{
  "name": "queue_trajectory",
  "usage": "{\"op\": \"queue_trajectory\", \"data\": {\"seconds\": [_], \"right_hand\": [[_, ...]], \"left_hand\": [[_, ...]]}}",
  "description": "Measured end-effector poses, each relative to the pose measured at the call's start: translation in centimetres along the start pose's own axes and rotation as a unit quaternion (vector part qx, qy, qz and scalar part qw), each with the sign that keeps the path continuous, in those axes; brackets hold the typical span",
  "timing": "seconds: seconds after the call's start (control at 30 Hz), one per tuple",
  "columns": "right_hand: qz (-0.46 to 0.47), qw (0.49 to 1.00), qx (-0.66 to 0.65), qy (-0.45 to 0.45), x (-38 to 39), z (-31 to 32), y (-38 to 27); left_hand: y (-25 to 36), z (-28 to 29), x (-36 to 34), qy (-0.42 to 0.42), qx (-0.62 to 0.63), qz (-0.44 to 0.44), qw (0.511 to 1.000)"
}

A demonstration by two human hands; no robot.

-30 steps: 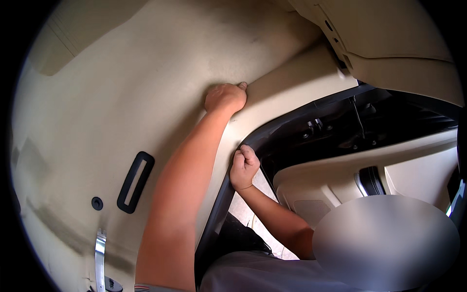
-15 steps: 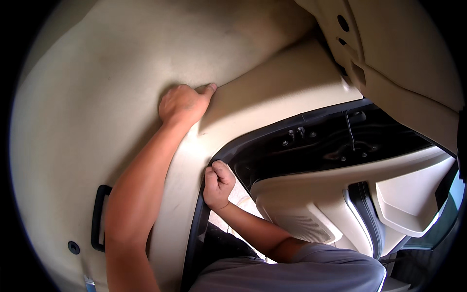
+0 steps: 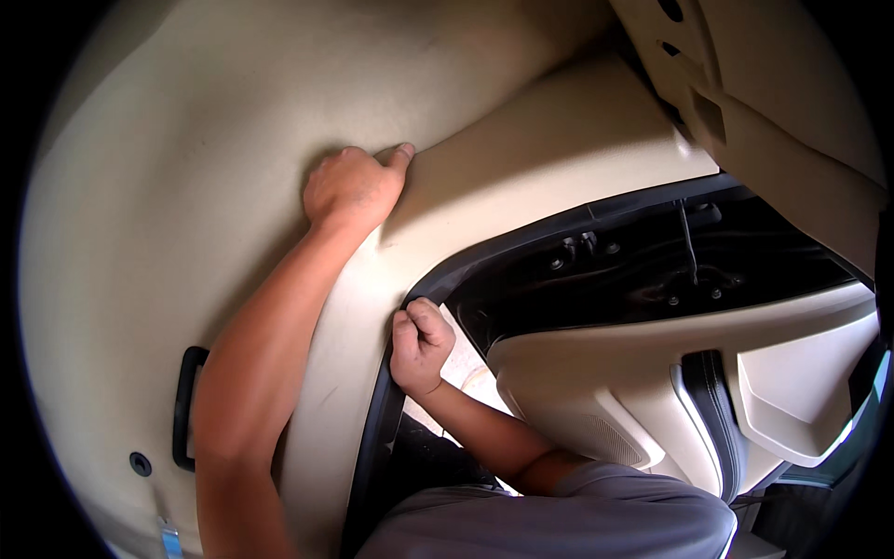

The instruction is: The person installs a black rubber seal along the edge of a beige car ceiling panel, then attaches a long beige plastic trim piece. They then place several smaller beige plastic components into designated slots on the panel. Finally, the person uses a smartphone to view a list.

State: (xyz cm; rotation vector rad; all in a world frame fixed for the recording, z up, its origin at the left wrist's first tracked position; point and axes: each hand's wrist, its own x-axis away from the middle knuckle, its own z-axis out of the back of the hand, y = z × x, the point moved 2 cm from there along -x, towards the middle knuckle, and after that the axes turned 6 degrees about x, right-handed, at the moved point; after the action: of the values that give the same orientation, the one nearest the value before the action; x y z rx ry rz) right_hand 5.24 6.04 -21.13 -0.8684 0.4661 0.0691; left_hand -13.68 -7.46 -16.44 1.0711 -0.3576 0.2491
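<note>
Inside a vehicle, my left hand (image 3: pixel 351 189) presses down on a smooth beige covering (image 3: pixel 233 168), right where it meets a raised beige trim panel (image 3: pixel 521 158). Its thumb stretches along that seam, while the other fingers curl under and their tips are hidden. Lower and to the right, my right hand (image 3: pixel 422 347) is closed around the black rubber door seal (image 3: pixel 379 424) near the rounded corner of the door opening. Part of the seal inside its fingers is hidden.
The open door (image 3: pixel 568 391) stands to the right, with a speaker grille and a storage pocket. A black oblong frame (image 3: pixel 183 410) and a round black fitting (image 3: pixel 141 464) sit in the covering at left. Another beige panel (image 3: pixel 792 102) rises at the upper right.
The view has shifted slightly, moving the door and panels a little to the right in the picture. Both hands keep their places on the covering and the seal.
</note>
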Motion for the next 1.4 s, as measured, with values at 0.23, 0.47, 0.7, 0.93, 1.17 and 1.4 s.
{"op": "queue_trajectory", "data": {"seconds": [0.23, 0.47, 0.7, 0.93, 1.17, 1.4], "right_hand": [[0.009, 1.0, -0.019, 0.007, 0.2, -0.3, 0.4], [0.009, 1.0, -0.014, 0.017, -0.3, 0.0, 0.4], [0.019, 0.999, -0.025, 0.016, -0.6, 0.1, -0.3], [0.006, 1.0, 0.0, 0.019, -0.7, 0.4, -0.4], [0.032, 0.999, 0.013, 0.012, -0.7, 0.2, 0.2], [0.008, 0.999, 0.009, 0.039, -0.1, -0.5, 3.1]], "left_hand": [[0.8, 0.8, 0.7, -0.01, -0.054, -0.07, 0.996], [1.3, 0.8, 0.6, -0.017, -0.133, -0.167, 0.977], [0.7, -0.5, 0.7, 0.013, -0.089, -0.128, 0.988], [0.9, -0.9, -0.4, 0.015, -0.06, -0.054, 0.997], [0.8, -0.4, 0.7, 0.033, -0.052, -0.124, 0.99], [-4.9, -0.7, 8.7, 0.084, -0.057, -0.184, 0.978]]}}
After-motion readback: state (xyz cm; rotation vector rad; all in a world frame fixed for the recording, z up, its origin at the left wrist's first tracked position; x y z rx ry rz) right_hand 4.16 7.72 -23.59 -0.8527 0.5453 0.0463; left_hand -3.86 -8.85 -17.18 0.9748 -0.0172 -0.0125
